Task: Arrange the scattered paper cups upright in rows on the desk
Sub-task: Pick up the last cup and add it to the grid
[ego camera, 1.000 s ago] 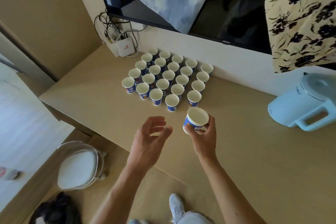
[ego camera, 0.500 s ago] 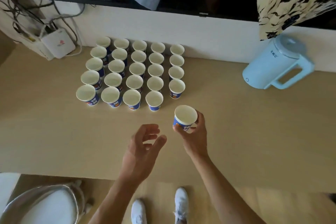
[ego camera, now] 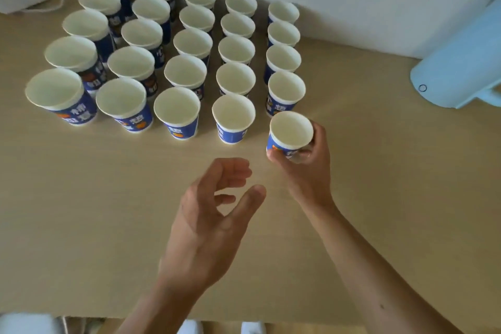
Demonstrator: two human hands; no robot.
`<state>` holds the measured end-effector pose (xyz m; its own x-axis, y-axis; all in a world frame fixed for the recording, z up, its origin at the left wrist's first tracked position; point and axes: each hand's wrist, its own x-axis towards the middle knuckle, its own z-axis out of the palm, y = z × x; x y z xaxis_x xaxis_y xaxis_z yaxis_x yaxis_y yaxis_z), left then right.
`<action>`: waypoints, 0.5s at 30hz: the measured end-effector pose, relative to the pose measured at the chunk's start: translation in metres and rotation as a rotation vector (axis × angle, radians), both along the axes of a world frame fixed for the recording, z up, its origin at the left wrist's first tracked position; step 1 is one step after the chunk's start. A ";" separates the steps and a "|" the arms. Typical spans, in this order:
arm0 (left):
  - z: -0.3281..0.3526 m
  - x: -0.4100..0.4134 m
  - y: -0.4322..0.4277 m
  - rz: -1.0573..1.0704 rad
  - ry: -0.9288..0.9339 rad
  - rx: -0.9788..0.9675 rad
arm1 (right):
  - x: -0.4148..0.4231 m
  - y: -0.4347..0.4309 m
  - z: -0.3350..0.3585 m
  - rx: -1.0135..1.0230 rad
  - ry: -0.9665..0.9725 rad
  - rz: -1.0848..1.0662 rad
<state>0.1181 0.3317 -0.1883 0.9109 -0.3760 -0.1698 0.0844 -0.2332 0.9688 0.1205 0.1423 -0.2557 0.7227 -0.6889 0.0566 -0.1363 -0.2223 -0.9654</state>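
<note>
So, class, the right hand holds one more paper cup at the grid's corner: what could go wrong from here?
The held paper cup is very close to the cup behind it; setting it down could nudge that one out of line. The right hand grips it low, near the base, so it might tip on release. The left hand, open near the front-row cup, could knock it.

Far left of desk (ego camera: 81, 211): paper cup block (ego camera: 192, 42), cups packed tight, only narrow gaps between. Wide bare surface in front. Open lane between block and light blue kettle (ego camera: 458, 62).
</note>
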 end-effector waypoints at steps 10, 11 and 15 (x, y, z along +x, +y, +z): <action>-0.038 0.005 0.003 0.005 -0.007 -0.016 | 0.014 -0.009 -0.020 -0.074 -0.054 0.020; -0.038 0.005 0.003 0.002 -0.009 -0.008 | 0.015 -0.009 -0.021 -0.084 -0.051 0.020; -0.039 0.008 0.002 -0.003 -0.010 -0.003 | 0.019 -0.010 -0.020 -0.099 -0.051 0.016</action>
